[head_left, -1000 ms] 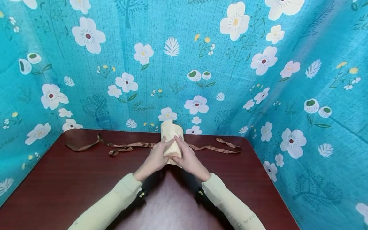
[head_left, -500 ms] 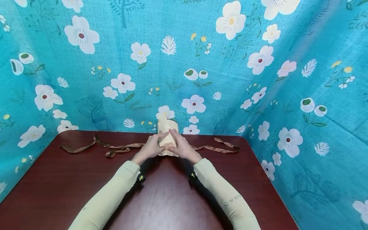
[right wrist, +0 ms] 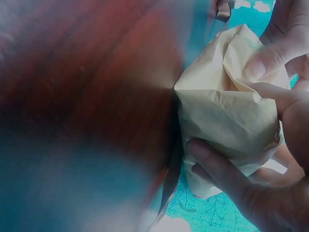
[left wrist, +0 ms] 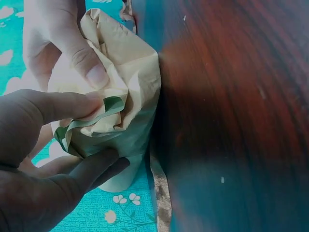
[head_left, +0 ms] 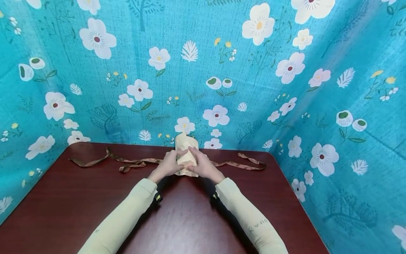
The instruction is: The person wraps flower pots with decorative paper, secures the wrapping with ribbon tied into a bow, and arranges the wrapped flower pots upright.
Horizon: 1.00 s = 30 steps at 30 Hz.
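Note:
A bundle wrapped in crumpled cream paper (head_left: 184, 141) stands at the far edge of the table, between both hands. My left hand (head_left: 168, 163) grips its left side, and my right hand (head_left: 205, 165) grips its right side. Both thumbs and forefingers work at the gathered folds on its near face. In the left wrist view, dark green shows along the folded paper edges (left wrist: 114, 104). The right wrist view shows a smoother flap (right wrist: 227, 116) of the paper under the right fingers. What lies inside the wrapping is hidden.
A shiny brown ribbon (head_left: 234, 163) runs across the far part of the dark red-brown table (head_left: 79, 197), passing behind the hands, with loose curled ends left and right. A blue floral cloth (head_left: 190, 88) hangs close behind the table and along its sides.
The bundle and both hands have shifted slightly away and to the left from a second ago. The hands keep hold of the paper, with the fingers resettled on its folds. The ribbon lies unchanged.

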{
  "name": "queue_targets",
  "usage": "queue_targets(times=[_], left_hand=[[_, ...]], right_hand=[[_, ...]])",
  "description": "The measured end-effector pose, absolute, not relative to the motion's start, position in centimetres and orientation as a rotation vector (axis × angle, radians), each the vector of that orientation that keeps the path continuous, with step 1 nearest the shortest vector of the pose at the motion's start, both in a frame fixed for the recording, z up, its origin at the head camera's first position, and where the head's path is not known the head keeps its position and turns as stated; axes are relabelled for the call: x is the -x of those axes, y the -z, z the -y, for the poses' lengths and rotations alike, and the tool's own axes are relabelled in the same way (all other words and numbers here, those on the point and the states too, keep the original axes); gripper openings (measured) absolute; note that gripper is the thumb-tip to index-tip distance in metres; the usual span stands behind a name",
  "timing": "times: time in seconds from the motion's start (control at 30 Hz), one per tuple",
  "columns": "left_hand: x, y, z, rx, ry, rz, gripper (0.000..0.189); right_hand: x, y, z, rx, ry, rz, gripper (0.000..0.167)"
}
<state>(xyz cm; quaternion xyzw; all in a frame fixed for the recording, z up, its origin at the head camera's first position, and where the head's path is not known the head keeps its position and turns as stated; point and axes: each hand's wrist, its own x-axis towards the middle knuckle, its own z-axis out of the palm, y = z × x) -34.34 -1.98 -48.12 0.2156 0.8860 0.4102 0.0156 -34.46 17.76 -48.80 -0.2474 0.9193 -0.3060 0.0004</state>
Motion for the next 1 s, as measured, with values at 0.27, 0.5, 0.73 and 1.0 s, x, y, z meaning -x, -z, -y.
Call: queue_targets(times=[0.27,0.5,0.73,1.0], left_hand=[[32.8,48.2,2.5,-0.655,-1.309,-2.745,0.069],[31.4,48.3,2.5,-0.69,-1.351,-2.717,0.069],[29.6,48.2,2.3,-0.689,-1.367,-2.695,0.07],[27.3,48.2,2.5,-0.746,-1.334,-2.761,0.068]], right_hand=[[32.4,48.3,-17.1,0.809,0.925,-2.9,0.085],[29.9,47.9,-16.1,0.773,0.769,-2.939,0.084],[27.9,47.4,-15.5,0.679,0.682,-2.921,0.081],[25.4,47.3,-15.4,0.706,0.663,-2.913,0.081]])
